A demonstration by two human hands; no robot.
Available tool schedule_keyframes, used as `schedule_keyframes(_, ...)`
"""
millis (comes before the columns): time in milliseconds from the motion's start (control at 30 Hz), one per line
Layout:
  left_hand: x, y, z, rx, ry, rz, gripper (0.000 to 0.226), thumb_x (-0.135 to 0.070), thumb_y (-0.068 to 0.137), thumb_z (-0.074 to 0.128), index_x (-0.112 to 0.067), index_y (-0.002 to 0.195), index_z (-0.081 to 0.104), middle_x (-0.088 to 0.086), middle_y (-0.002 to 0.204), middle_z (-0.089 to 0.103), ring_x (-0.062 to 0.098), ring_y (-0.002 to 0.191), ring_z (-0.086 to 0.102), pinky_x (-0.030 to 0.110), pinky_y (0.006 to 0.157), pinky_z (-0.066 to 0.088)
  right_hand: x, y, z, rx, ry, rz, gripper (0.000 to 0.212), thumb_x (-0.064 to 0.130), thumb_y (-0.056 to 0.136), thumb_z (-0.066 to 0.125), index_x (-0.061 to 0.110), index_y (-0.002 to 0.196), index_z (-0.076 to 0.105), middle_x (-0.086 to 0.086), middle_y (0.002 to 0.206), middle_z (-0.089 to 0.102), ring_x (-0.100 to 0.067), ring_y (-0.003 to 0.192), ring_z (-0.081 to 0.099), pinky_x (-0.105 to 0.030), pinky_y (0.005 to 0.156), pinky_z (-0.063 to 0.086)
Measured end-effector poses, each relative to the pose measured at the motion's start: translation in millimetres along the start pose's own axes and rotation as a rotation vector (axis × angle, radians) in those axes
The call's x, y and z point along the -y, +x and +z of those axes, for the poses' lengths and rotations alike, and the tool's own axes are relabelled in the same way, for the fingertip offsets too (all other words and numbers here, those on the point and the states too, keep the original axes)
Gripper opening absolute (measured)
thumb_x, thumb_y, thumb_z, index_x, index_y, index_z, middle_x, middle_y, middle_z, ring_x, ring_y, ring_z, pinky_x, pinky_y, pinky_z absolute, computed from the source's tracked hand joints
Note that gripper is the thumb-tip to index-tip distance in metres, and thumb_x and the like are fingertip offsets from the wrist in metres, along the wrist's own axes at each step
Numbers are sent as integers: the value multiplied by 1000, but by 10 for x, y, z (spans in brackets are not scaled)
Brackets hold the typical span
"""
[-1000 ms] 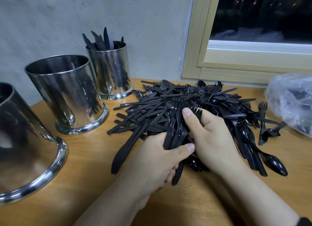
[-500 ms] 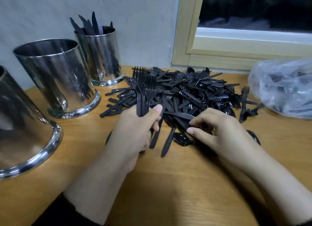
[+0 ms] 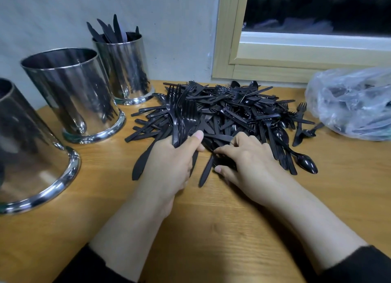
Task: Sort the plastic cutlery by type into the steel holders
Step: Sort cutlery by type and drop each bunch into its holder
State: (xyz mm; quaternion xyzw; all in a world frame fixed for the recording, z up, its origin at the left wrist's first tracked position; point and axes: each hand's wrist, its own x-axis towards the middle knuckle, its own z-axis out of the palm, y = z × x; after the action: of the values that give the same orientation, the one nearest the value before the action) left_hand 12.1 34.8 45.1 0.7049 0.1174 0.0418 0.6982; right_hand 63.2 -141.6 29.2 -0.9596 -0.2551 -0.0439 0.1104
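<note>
A pale concrete wall and a wood-framed window (image 3: 275,69) backed the wooden surface (image 3: 211,229). The left hand (image 3: 171,162) gripped a bundle of black plastic forks (image 3: 182,117), tines up, fingers curled round the handles. The right hand (image 3: 247,164) pinched into the near edge of the heap of black plastic cutlery (image 3: 237,111); which piece it held was unclear. Three shiny steel cylindrical holders (image 3: 72,96) stood left, the farthest with black knives (image 3: 110,32). A clear plastic bag (image 3: 351,100) lay right.
</note>
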Motion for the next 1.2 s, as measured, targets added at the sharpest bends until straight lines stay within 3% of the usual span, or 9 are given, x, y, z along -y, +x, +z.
schedule_keyframes(300, -2, 8, 13, 8, 22, 35, 35, -40, 100, 60, -10, 82, 67, 1, 52, 37, 18, 47, 32, 29, 46, 29, -23, 20, 80, -92, 74, 29, 24, 43, 93, 65, 34, 115, 63, 11, 100, 39, -12, 101, 38, -32, 87, 29)
schedule_keyframes(400, 10, 5, 35, 1, 43, 36, 35, -39, 100, 60, -12, 80, 68, 3, 51, 39, 20, 48, 36, 31, 47, 33, -10, 10, 85, -198, 120, 18, 7, 36, 93, 67, 30, 96, 66, 10, 93, 42, -13, 94, 40, -33, 82, 28)
schedule_keyframes(500, 28, 17, 58, -12, 51, 31, 39, -41, 100, 61, -13, 73, 68, 5, 51, 42, 20, 47, 40, 31, 45, 36, -28, 16, 34, -306, 163, 25, 6, 31, 91, 71, 26, 90, 67, 10, 90, 46, -16, 92, 45, -37, 81, 33)
schedule_keyframes(633, 12, 13, 122, -22, 46, 55, 38, -38, 100, 61, -10, 76, 71, 6, 57, 61, 22, 48, 55, 28, 42, 40, -117, -15, -258, -559, 380, 64, 8, 25, 92, 71, 23, 88, 64, 10, 79, 54, -8, 75, 49, -25, 72, 40)
schedule_keyframes(767, -26, -22, 277, 6, 84, 74, 32, -35, 101, 58, -11, 89, 75, 0, 79, 79, 15, 71, 76, 29, 47, 52, -304, -78, -482, -721, 734, 205, 12, 24, 94, 69, 25, 85, 60, 7, 66, 57, -5, 61, 49, -24, 62, 39)
schedule_keyframes(833, -21, -55, 346, 15, 214, 106, 30, -44, 99, 56, -23, 93, 76, -12, 83, 79, 5, 67, 73, 34, 56, 55, -362, -96, -490, -723, 800, 258, 13, 23, 94, 68, 24, 84, 60, 10, 63, 56, -4, 59, 48, -24, 62, 39)
schedule_keyframes(933, -26, -87, 401, 9, 369, 128, 28, -56, 96, 52, -36, 93, 71, -20, 78, 76, 0, 47, 57, 29, 58, 48, -400, -133, -466, -687, 883, 301, 14, 20, 94, 68, 20, 82, 60, 7, 58, 53, -5, 52, 43, -23, 56, 35)
schedule_keyframes(1067, -3, -76, 455, -7, 555, 136, 40, -59, 93, 53, -25, 77, 69, 4, 69, 68, 5, 46, 51, 21, 47, 41, -444, -191, -465, -661, 964, 308, 16, 18, 95, 66, 18, 81, 59, 6, 54, 46, -9, 51, 39, -22, 54, 32)
schedule_keyframes(1200, -8, -95, 479, 15, 524, 117, 43, -48, 96, 57, -19, 66, 62, -9, 48, 54, 4, 42, 46, 11, 41, 35, -535, -267, -501, -606, 951, 279, 11, 21, 96, 65, 15, 87, 63, 2, 59, 61, -16, 54, 47, -22, 53, 37)
